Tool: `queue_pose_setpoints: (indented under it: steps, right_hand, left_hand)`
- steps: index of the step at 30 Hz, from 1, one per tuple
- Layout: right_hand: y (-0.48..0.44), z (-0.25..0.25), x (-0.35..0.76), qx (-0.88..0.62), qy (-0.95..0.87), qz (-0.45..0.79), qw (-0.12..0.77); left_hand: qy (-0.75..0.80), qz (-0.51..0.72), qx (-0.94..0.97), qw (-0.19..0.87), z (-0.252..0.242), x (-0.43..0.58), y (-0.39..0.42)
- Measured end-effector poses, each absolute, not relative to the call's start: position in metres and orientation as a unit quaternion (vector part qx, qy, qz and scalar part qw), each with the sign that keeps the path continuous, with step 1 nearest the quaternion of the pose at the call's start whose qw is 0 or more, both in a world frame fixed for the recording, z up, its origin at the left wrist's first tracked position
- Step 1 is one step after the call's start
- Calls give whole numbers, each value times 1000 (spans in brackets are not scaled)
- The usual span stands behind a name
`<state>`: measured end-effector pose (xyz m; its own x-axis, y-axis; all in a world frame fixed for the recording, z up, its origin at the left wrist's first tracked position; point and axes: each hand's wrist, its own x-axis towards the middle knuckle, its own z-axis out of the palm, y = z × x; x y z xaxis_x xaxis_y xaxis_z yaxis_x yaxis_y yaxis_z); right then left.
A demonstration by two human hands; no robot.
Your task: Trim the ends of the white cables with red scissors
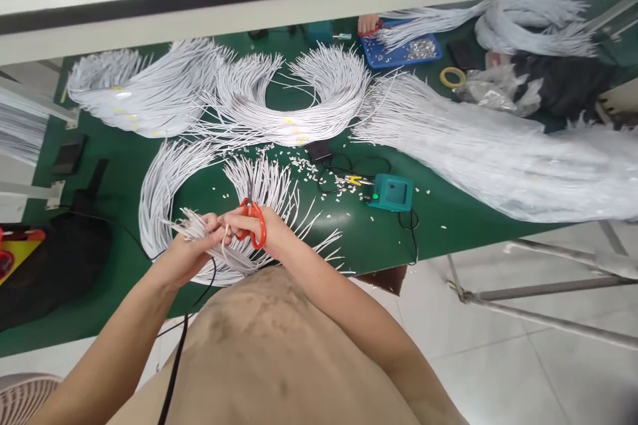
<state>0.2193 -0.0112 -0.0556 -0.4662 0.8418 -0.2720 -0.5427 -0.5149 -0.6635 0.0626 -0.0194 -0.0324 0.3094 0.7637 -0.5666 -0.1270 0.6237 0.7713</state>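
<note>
My left hand (192, 249) is closed around a bunch of white wires (190, 224) near the table's front edge. Touching it, my right hand (259, 224) holds red-handled scissors (258, 229), whose blades point away from me, and its fingertips pinch at a wire end by the left fingers. A curved bundle of white wires (158, 196) lies around and under both hands. Loose wire ends (262, 179) fan out just beyond the scissors.
A teal device (393, 192) with a cable stands on the green table (333, 219), small white scraps (304, 163) beside it. More wire bundles (304, 113) lie behind. Another person's hand (367, 24) holds red scissors by a blue tray (401, 52). A black bag (64, 259) is at left.
</note>
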Motion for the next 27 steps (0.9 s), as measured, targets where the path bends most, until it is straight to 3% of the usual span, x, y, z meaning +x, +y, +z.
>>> queue_pose_setpoints:
  steps: [12, 18, 24, 27]
  right_hand:
    - [-23, -63, 207, -363, -235, 778, 456]
    - [-16, -67, 226, -361, -273, 774, 442]
    - [-7, -62, 232, -440, -353, 698, 442]
    - [-7, -67, 237, -513, -461, 608, 393]
  left_hand:
    - [502, 278, 348, 741, -42, 60, -11]
    - [511, 336, 330, 719, -38, 90, -10]
    - [518, 392, 333, 684, -36, 93, -9]
    - [532, 406, 326, 667, -33, 87, -11]
